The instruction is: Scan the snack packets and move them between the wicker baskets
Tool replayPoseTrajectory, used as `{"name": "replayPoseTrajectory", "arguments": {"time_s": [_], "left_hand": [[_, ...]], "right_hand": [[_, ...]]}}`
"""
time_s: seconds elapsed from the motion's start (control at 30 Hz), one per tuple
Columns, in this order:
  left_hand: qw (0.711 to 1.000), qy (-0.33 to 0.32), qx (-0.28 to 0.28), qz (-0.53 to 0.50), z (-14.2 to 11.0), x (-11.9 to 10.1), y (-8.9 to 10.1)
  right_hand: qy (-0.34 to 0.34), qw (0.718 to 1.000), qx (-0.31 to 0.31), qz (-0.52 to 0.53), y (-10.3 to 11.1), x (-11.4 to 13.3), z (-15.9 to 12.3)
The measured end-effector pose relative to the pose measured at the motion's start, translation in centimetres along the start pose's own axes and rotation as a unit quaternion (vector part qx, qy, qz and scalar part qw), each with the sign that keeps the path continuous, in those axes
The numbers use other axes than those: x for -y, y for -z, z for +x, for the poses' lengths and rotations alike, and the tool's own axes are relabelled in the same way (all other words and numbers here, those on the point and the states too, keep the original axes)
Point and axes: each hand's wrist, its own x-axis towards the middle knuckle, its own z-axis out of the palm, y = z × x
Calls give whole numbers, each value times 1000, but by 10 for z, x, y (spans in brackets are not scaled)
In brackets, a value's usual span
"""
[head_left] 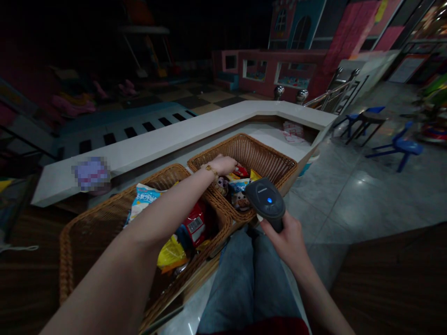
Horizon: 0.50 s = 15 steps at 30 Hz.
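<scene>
Snack bags in wicker baskets

Dark grey plastic handheld scanner, round blue light; brown rectangular wicker baskets, woven pattern; glossy light-blue-and-white snack bag; glossy red bag, black-striped barcode on pale patch; shiny yellow bag; faded blue denim trousers; long white counter; floor beyond, pale-and-dark checks

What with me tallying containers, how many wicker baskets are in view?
2: the larger basket at lower left, and the smaller basket beside it, where the left hand reaches.
</scene>
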Motion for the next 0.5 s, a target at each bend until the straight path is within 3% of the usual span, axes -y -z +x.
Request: {"name": "replayPoseTrajectory", "arguments": {"time_s": [0.13, 0.27, 0.37, 0.5], "left_hand": [[998, 27, -55, -11, -21, 10, 18], [986, 10, -154, -60, -67, 21, 30], [966, -54, -233, -101, -113, 26, 29], [951, -78, -273, -124, -174, 24, 15]], "right_hand": [[1, 1000, -7, 1, 1, 2, -1], [11, 1000, -10, 0, 1, 6, -4], [21, 1000, -5, -3, 0, 10, -7], [33, 999, 5, -3, -3, 16, -13]]}}
